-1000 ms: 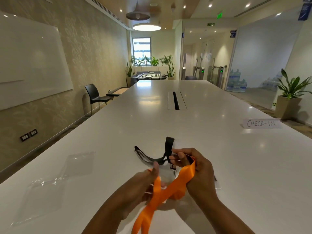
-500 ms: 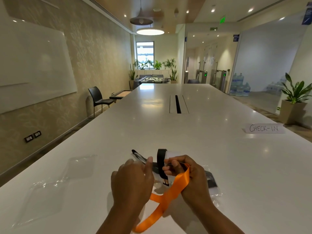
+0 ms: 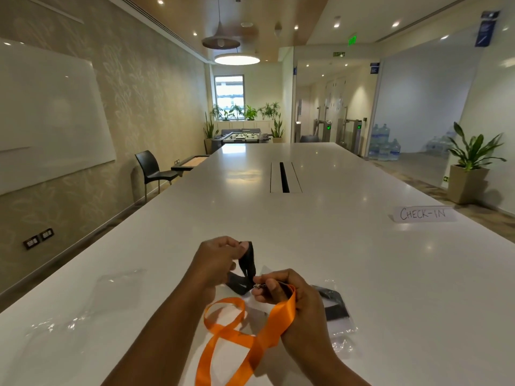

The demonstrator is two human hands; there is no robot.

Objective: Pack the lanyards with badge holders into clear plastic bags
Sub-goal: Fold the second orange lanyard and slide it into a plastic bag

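Fingertips of my left hand pinch the black lanyard upright while my right hand pinches its clip, orange lanyard looped alongside, probably separating them for bagging.

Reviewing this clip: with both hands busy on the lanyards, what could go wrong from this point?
1. The left hand pinches the black lanyard while the right hand holds its metal clip with the orange lanyard draped over it; the two straps may tangle.
2. The orange lanyard's loops trail toward the table's near edge and could slide off.
3. The empty clear bags lie apart on the left, hard to see against the white table.
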